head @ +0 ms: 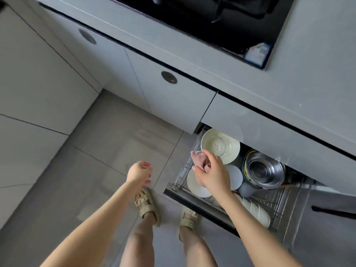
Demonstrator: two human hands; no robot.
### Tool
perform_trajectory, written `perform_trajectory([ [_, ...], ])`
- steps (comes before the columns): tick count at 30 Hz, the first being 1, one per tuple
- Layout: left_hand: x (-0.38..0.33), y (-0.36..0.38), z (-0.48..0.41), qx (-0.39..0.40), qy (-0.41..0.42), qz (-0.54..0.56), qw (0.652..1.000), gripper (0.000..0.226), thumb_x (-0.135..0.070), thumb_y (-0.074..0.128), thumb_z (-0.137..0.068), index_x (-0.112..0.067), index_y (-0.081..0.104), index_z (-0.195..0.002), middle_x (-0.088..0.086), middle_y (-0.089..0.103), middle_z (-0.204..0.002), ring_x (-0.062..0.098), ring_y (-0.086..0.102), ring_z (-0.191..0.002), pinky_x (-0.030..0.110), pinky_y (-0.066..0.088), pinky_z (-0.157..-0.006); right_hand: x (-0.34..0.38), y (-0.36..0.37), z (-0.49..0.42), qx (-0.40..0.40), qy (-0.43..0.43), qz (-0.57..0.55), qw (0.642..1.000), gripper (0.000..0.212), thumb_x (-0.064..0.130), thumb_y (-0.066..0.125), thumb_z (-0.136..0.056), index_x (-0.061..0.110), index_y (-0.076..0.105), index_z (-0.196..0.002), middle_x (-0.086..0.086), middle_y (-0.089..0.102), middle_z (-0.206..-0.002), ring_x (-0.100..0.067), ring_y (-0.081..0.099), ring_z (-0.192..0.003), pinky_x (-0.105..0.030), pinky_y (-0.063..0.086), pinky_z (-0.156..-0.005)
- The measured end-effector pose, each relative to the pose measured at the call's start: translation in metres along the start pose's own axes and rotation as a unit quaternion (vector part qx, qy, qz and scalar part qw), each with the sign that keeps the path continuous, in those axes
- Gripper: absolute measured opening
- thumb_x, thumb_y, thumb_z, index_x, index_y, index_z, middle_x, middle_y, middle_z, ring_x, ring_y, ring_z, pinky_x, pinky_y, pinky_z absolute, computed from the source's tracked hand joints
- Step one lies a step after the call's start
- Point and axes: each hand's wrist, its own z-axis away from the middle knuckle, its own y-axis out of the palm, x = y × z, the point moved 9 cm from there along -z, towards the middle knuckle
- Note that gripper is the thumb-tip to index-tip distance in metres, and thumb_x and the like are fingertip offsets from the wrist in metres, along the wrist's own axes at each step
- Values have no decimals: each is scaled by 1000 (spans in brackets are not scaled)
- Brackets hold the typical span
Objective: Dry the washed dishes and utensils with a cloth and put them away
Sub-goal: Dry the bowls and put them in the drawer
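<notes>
My right hand point(213, 176) grips a bunched pinkish cloth point(200, 160) above the left part of an open wire-rack drawer point(202, 207). Just beyond the cloth lies a cream plate point(230, 153) with a small clear glass dish point(214, 145) on it. Under my hand are white plates point(194, 185). Stacked steel bowls point(264, 168) sit to the right, and a row of upright plates point(254, 209) stands near my forearm. My left hand point(137, 173) hangs over the floor left of the drawer with thumb and fingers curled. A faint clear outline shows beside it, too blurred to identify.
The grey countertop point(289, 74) with a black cooktop point(212, 16) runs overhead across the view. Closed cabinet fronts with round pulls point(169, 77) stand left of the drawer. My feet in beige sandals point(146, 205) are on the grey tiled floor by the drawer front.
</notes>
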Motion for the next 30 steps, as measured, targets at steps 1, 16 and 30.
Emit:
perform_trajectory([
  [1, -4, -28, 10, -18, 7, 21, 1000, 20, -9, 51, -93, -1, 59, -110, 14, 56, -95, 23, 56, -71, 34, 54, -61, 30, -2, 3, 7, -23, -3, 1000, 55, 41, 72, -79, 34, 49, -129, 2, 54, -123, -20, 59, -106, -25, 40, -72],
  [16, 25, -493, 102, -150, 96, 268, 947, 10, -10, 52, -95, -6, 59, -101, 15, 59, -88, 25, 56, -74, 31, 50, -62, 535, 126, 78, 114, -348, 43, 930, 57, 43, 68, -79, 38, 45, -131, 16, 51, -126, -3, 54, -102, -20, 40, -85],
  [30, 111, -802, 76, -298, 82, 444, 841, 19, -18, 55, -94, -3, 56, -106, 15, 55, -95, 27, 58, -81, 35, 56, -65, 847, 309, 134, 203, -503, 64, 837, 54, 40, 70, -81, 31, 50, -131, 15, 52, -116, -3, 59, -87, -23, 44, -80],
])
